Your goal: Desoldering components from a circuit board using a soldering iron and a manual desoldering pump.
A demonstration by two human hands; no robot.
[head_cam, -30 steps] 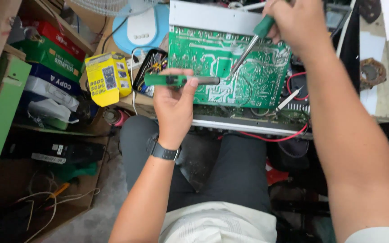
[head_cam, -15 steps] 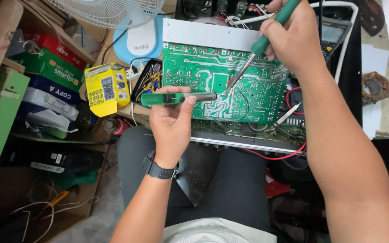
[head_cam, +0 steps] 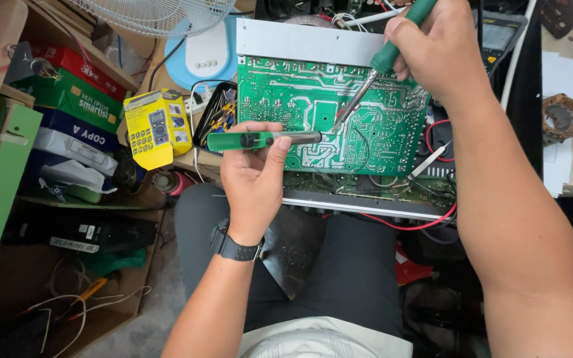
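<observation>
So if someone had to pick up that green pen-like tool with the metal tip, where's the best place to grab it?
Probably by the green handle, as the right hand does on the soldering iron. The handle is thick and sits at the upper end, well away from the thin metal tip that slants down onto the green circuit board. Come from above and the right, clear of the left hand with its green tool.

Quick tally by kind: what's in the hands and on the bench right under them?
Green-handled soldering iron, in right hand: 1
Green desoldering pump, in left hand: 1
Green printed circuit board: 1
Yellow multimeter: 1
Total: 4
</observation>
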